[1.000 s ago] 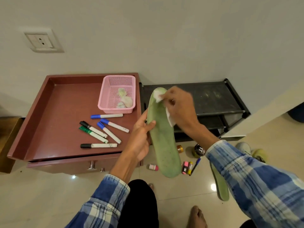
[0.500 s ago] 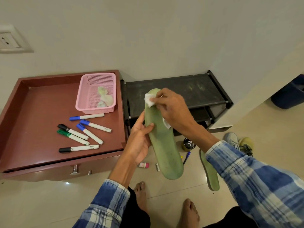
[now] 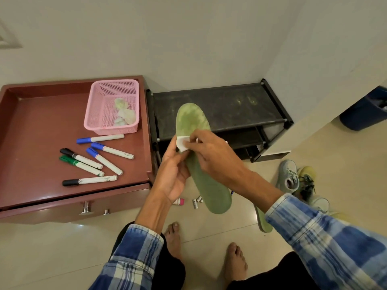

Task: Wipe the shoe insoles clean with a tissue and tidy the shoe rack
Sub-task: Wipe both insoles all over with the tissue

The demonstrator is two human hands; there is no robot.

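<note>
In front of the black shoe rack (image 3: 219, 105), the left hand (image 3: 172, 174) grips the green insole (image 3: 207, 185) upright at its left edge. The right hand (image 3: 211, 151) presses a white tissue (image 3: 181, 144) against the insole's middle.

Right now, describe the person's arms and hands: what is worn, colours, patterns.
Both arms wear long sleeves in a blue-and-white plaid. The left sleeve and right sleeve end at cuffs short of the wrists, leaving the lower forearms bare. The left hand and right hand are ungloved, and no watch shows. Whether the fingers carry a ring is too small to tell.
</note>
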